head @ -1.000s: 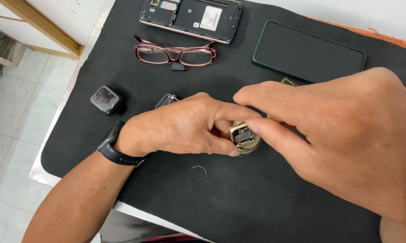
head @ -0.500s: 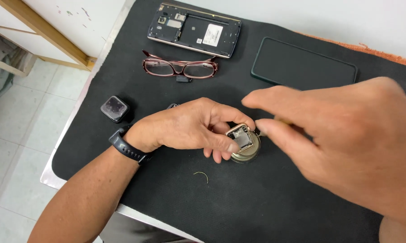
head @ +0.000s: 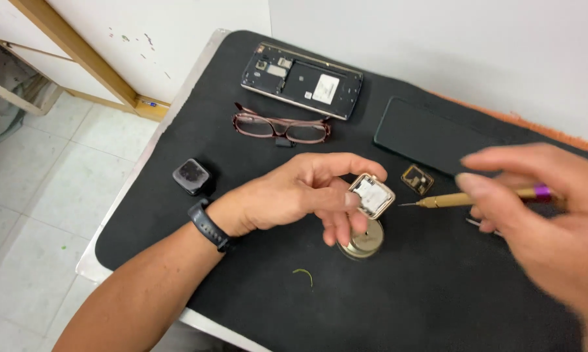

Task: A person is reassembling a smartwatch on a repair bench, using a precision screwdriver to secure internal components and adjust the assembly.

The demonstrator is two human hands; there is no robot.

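Left hand (head: 287,195) grips a small square watch case (head: 371,195); right hand (head: 554,221) grips a screwdriver (head: 466,199).

Case pinched at its edge between left thumb and fingertips, tilted, open side up, raised just above a round metal stand (head: 363,238) on the black mat (head: 274,300) covering the bench. Right grip closed on gold screwdriver; tip points at case, just short of it, not touching. Small square part (head: 417,179) beside case. Glasses (head: 281,127), opened phone (head: 301,79), dark panel (head: 430,133) lie farther back; black watch body (head: 191,176) near wrist.
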